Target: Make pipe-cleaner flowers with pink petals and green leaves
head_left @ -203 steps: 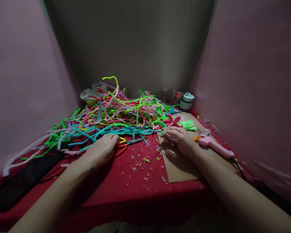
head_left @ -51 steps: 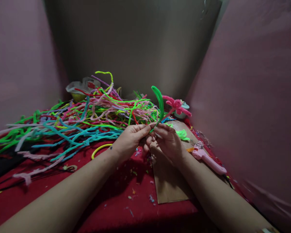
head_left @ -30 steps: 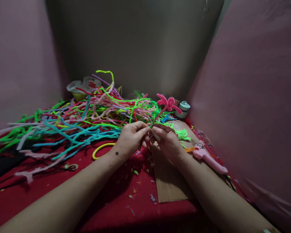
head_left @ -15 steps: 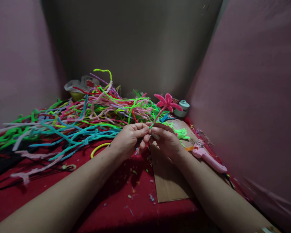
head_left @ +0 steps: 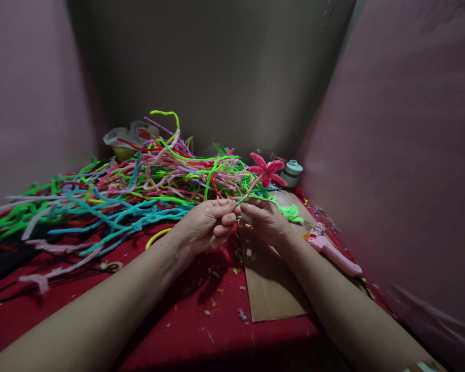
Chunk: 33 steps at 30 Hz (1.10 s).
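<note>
A fuzzy pink pipe-cleaner flower [head_left: 267,169] stands tilted above my hands, its petals spread. Its thin stem is pink near the bloom and green lower down. My left hand [head_left: 211,219] pinches the lower end of the stem between thumb and forefinger, the other fingers curled. Close beside it, my right hand [head_left: 261,217] is closed on the green part of the stem. The very end of the stem is hidden by my fingers. Behind both hands lies a large heap of coloured pipe cleaners [head_left: 139,206].
A cardboard sheet [head_left: 273,289] lies on the red cloth [head_left: 186,320] under my right hand. To the right rests a pink glue gun [head_left: 335,253]. A pale green bottle [head_left: 292,173] stands behind, and a plastic container [head_left: 122,144] at back left. Small scraps dot the cloth.
The flower has turned, its bloom now tipped more towards me and slightly lower. My left hand has rolled a little, with its fingers curled closer together.
</note>
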Tool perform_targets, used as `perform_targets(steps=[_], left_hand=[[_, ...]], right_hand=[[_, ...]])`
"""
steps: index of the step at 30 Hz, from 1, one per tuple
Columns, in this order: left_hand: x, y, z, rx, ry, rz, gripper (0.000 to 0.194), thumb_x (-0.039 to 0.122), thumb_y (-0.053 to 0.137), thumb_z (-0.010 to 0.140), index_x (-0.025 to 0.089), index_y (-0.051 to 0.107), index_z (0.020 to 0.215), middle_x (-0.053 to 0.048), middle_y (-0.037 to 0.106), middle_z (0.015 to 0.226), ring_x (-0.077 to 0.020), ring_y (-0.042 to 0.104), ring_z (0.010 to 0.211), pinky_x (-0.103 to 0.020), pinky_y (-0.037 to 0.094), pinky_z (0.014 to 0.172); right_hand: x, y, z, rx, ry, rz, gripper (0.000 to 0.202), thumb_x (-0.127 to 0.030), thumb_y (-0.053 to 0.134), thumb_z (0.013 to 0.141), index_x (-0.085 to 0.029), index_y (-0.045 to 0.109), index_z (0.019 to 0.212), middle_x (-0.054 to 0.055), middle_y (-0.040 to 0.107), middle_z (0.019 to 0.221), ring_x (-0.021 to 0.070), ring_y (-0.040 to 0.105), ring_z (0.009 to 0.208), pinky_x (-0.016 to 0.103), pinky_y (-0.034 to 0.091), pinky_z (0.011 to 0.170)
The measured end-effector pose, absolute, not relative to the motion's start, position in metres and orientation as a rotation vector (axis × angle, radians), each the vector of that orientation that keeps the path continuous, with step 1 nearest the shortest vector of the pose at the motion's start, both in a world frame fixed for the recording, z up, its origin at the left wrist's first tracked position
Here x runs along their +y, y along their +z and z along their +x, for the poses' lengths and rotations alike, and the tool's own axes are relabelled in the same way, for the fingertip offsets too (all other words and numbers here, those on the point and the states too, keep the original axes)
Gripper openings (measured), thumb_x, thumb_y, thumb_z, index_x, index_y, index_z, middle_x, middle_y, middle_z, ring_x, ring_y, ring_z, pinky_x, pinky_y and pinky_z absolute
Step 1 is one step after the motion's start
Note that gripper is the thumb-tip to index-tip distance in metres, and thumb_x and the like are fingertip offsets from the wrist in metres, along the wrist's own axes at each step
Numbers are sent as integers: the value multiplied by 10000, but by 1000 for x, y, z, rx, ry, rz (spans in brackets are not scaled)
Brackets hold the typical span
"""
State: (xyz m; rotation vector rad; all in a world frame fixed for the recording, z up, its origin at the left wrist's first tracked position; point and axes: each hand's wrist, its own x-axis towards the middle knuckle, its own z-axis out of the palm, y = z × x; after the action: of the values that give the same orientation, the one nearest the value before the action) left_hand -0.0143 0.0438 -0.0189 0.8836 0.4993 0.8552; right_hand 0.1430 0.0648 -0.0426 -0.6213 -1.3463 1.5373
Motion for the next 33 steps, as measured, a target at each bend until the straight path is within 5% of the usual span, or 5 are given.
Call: perform_targets(steps=[6,13,18,23,33], left_hand=[[44,-22,-14,568,879,1045,180,306,556,806,143,544,731,101,346,417,-19,237,262,-147,299,259],[40,-17,-8,856,948,1331,328,426,497,821,137,539,671,43,486,458,-51,404,309,-169,317,324],[42,-26,-7,1192,1184,1817,214,373,569,774,161,542,771,13,577,598,-97,519,471,-202,386,457],[39,-36,-8,1599,1129,2418,177,288,431,859,185,570,825,-34,625,676,-156,578,601,-249,370,568],[40,-35,-9,1474,1222,2231,157,280,435,850,198,555,792,24,529,556,-111,497,480,-222,353,511]], right_hand=[[59,-36,139,-1273,1557,-625,106,-234,706,673,-173,706,760,-5,660,701,86,542,595,216,406,579],[60,-40,135,-1163,1499,-608,91,-227,712,670,-150,677,704,-2,616,657,81,506,562,205,364,499],[59,-44,134,-1078,1405,-682,106,-233,751,624,-178,665,654,-43,578,613,55,450,501,193,334,465],[56,-44,132,-1226,1297,-716,90,-261,710,673,-177,685,691,-16,618,680,97,527,625,232,419,610],[52,-39,130,-1303,1116,-809,99,-287,689,677,-195,703,709,-13,635,686,116,537,647,252,408,621]])
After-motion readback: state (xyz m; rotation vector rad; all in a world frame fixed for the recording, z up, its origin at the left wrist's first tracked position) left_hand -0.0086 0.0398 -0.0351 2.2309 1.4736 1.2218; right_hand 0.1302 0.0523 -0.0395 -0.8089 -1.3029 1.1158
